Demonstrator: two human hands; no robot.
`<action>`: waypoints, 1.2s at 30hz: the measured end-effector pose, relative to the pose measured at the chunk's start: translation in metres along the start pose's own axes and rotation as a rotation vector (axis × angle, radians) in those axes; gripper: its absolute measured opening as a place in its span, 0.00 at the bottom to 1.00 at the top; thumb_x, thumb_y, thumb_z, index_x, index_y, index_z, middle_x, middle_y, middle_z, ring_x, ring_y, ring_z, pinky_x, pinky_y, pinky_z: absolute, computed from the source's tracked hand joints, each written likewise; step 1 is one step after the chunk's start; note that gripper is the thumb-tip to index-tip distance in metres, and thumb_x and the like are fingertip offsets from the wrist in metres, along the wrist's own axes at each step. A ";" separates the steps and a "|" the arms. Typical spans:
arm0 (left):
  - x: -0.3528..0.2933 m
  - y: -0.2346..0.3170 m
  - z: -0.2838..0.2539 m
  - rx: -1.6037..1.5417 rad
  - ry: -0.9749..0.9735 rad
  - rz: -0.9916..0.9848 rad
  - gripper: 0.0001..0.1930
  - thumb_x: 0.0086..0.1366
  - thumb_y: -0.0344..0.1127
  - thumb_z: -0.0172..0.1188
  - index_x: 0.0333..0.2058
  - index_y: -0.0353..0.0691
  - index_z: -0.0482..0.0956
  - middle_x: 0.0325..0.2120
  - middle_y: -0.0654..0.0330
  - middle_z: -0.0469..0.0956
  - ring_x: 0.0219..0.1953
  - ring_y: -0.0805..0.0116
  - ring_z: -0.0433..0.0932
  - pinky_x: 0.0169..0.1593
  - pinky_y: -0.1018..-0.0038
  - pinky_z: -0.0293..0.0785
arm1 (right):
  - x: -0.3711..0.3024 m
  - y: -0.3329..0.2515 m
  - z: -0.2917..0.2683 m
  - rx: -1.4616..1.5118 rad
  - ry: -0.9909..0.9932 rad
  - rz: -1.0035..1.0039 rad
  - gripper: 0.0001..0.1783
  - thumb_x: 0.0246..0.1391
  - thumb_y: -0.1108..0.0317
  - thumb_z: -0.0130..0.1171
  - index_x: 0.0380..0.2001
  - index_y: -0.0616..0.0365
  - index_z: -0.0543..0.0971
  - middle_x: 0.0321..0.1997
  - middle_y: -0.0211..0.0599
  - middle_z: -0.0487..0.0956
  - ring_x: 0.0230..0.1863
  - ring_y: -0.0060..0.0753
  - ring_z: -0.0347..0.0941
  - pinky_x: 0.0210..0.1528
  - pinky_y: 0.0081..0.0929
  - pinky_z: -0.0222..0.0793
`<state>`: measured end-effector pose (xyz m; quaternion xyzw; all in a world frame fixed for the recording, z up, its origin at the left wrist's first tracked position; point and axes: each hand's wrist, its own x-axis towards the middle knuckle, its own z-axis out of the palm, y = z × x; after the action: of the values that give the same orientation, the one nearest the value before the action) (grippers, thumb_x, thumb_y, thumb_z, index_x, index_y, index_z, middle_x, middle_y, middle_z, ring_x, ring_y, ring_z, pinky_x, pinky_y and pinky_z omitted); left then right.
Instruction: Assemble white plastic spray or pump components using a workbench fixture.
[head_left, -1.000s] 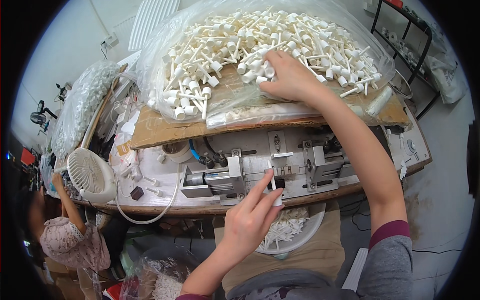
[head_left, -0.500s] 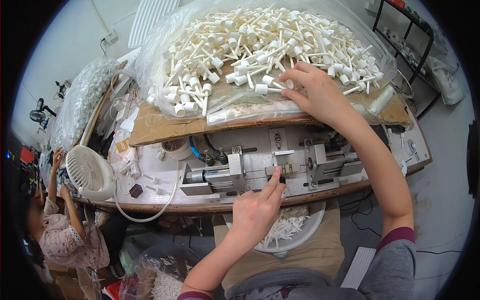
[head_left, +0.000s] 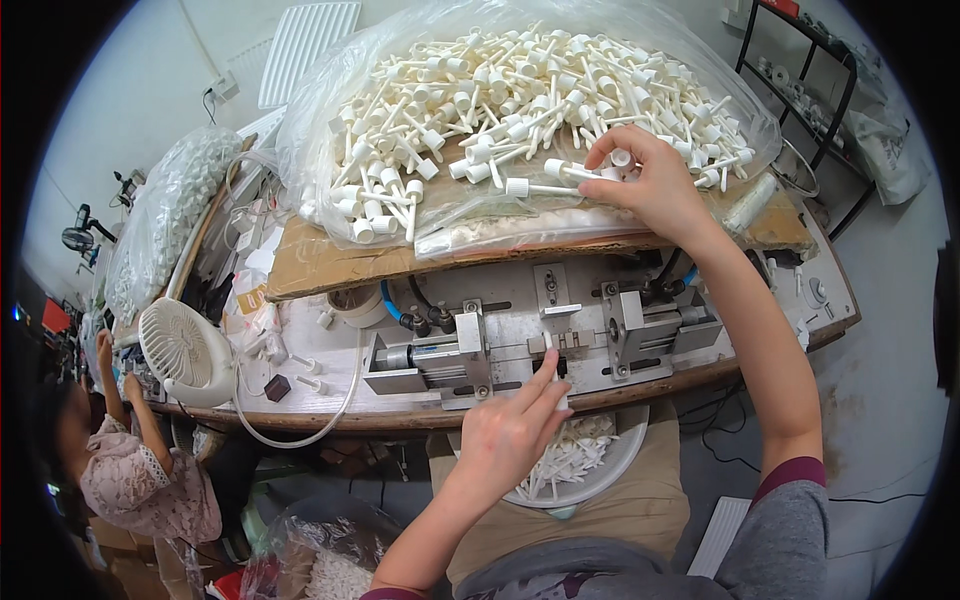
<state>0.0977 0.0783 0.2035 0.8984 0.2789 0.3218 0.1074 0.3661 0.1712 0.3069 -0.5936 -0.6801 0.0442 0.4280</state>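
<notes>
My right hand (head_left: 648,185) is at the near edge of a heap of white capped sticks (head_left: 480,85). Its thumb and index finger close around the stem of one capped stick (head_left: 565,170), whose ridged cap points left. Just below that, another capped stick (head_left: 517,187) lies on the plastic, its stem reaching the thumb. Down at the bench, my left hand (head_left: 505,430) has its index finger extended onto a small metal holder (head_left: 575,342). A bit of white shows beyond the fingertip and another below the fingers; what they pinch is mostly hidden.
Metal clamp units flank the holder, left (head_left: 425,362) and right (head_left: 655,325). Cardboard (head_left: 330,262) overhangs the bench at the back. A white fan (head_left: 185,350) stands left, and a basin (head_left: 630,460) of white pieces is below the edge. Another person (head_left: 145,480) works at far left.
My right hand has shifted slightly right, and the capped stick between its fingers has moved along. The left hand stays at the holder. The whole view has shifted a little.
</notes>
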 end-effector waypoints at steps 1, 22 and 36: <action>-0.001 0.003 -0.003 -0.073 -0.004 -0.019 0.19 0.51 0.38 0.74 0.42 0.41 0.83 0.54 0.53 0.78 0.21 0.69 0.80 0.26 0.77 0.75 | -0.001 -0.003 0.000 0.022 -0.002 0.032 0.16 0.40 0.58 0.73 0.31 0.53 0.82 0.38 0.35 0.79 0.33 0.33 0.73 0.39 0.31 0.70; 0.032 0.025 -0.022 -1.343 0.087 -0.494 0.34 0.76 0.57 0.38 0.67 0.32 0.57 0.63 0.44 0.66 0.61 0.58 0.70 0.64 0.63 0.67 | -0.068 -0.059 0.007 0.457 -0.013 -0.083 0.22 0.49 0.70 0.68 0.50 0.57 0.80 0.44 0.40 0.80 0.40 0.30 0.78 0.42 0.24 0.75; 0.003 0.034 0.005 -1.638 -0.033 -0.718 0.21 0.77 0.37 0.45 0.63 0.34 0.64 0.49 0.60 0.75 0.50 0.75 0.74 0.53 0.74 0.73 | -0.170 -0.074 0.022 -0.062 -0.045 -0.271 0.21 0.45 0.76 0.66 0.47 0.61 0.82 0.49 0.41 0.78 0.47 0.41 0.73 0.46 0.36 0.70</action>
<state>0.1182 0.0521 0.2138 0.4030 0.2244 0.3541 0.8135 0.2833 0.0158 0.2450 -0.5084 -0.7642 -0.0218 0.3963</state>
